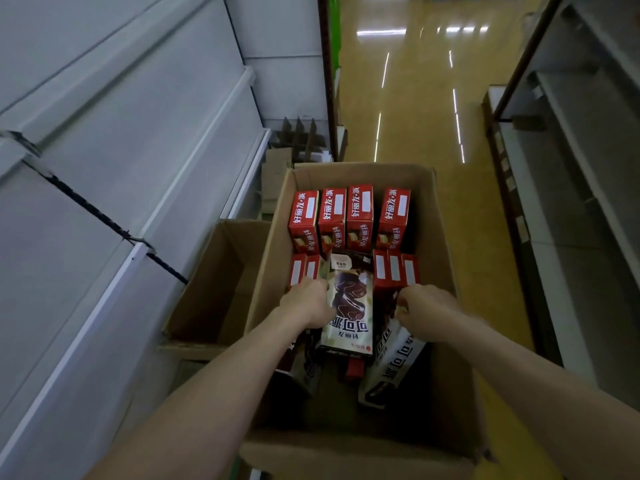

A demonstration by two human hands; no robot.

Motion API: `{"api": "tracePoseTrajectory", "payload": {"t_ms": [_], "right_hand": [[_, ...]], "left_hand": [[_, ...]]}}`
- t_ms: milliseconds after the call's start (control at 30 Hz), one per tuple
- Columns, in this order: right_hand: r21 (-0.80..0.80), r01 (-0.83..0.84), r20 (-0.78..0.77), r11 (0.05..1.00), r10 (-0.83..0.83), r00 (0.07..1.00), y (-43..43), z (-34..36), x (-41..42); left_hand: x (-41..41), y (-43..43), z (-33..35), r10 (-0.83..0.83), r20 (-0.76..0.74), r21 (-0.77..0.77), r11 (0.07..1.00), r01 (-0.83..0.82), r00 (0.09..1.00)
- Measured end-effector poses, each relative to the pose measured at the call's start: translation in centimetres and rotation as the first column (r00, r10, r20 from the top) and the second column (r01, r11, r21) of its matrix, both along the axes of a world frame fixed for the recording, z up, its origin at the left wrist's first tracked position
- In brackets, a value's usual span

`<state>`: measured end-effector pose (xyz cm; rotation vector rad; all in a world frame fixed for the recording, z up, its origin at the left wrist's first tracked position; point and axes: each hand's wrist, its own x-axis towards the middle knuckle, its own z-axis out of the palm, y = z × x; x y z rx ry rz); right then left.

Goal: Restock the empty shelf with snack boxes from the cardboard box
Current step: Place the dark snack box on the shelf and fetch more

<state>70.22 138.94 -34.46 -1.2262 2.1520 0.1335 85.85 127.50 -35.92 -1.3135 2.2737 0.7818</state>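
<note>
An open cardboard box (446, 237) stands on the floor below me. Several red snack boxes (360, 216) stand upright at its far end, with more red ones in a second row. Cream-and-brown snack boxes lie nearer me. My left hand (306, 304) grips the left edge of the middle cream-and-brown snack box (349, 306), which lies face up. My right hand (426, 311) curls onto another cream-and-brown snack box (391, 362) on the right; its fingertips are hidden. The grey shelves (121, 150) on the left hold nothing.
A second cardboard box (214, 289), open, sits between the main box and the left shelving. Flattened cardboard pieces (294, 143) lie at the shelf's far end. A yellow aisle floor (415, 98) runs ahead, with another grey shelf unit (571, 168) on the right.
</note>
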Motion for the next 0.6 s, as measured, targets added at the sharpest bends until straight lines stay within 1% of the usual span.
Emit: {"api": "tracePoseTrajectory", "payload": {"t_ms": [67,167,333,467,533,600], "right_hand": [[0.007,-0.001,0.0,1.0,0.001,1.0,-0.4,-0.9,-0.5],[0.022,-0.028,-0.01,0.999,0.029,1.0,-0.9,-2.2,-1.1],[0.166,-0.088,-0.027,0.982,0.093,0.995,-1.4,-4.0,-1.2],[0.258,-0.069,-0.021,0.964,0.077,0.997,-1.4,-5.7,-1.3],[0.258,-0.065,-0.045,0.964,0.079,0.996,-1.6,-6.6,-1.1],[0.263,-0.065,-0.072,0.963,0.087,0.994,-1.9,-7.2,-1.0]], "left_hand": [[-0.6,-0.5,-1.6,0.018,-0.007,0.048,0.999,-0.018,1.0],[-1.5,-0.9,-3.4,0.043,-0.046,0.075,0.996,-0.04,0.998],[-3.4,-0.8,-6.0,0.1,-0.106,0.199,0.977,-0.077,0.989],[-5.1,0.3,-8.1,0.197,-0.118,0.361,0.921,-0.143,0.973],[-5.4,0.9,-8.5,0.183,-0.131,0.46,0.882,-0.103,0.974],[-5.5,1.7,-9.0,0.16,-0.166,0.572,0.819,-0.038,0.973]]}}
